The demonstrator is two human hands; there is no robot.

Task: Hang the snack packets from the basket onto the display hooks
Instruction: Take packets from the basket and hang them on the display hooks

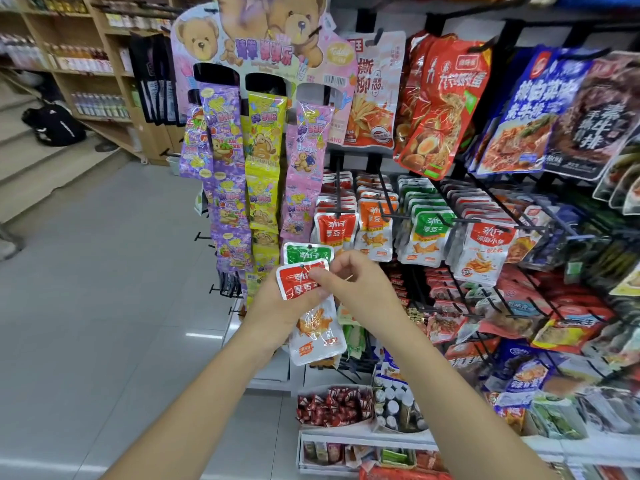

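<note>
Before the snack rack, a person's left hand [277, 308] grips two small packets, a red-topped packet [313, 332] in front, a green-topped packet [306, 253] behind. Their right hand [358, 287] pinches the red one's upper edge. Just above, a display hook [337, 188] holds matching red packets [335, 230]. Risk: the loosely held green packet slips free as the red one is pulled away

Below the bear card [263, 32] hang four candy strips [221, 140]. Lower still, a left hand [277, 308] and a right hand [356, 289] hold one green packet [306, 253] and one red packet [294, 277].
</note>
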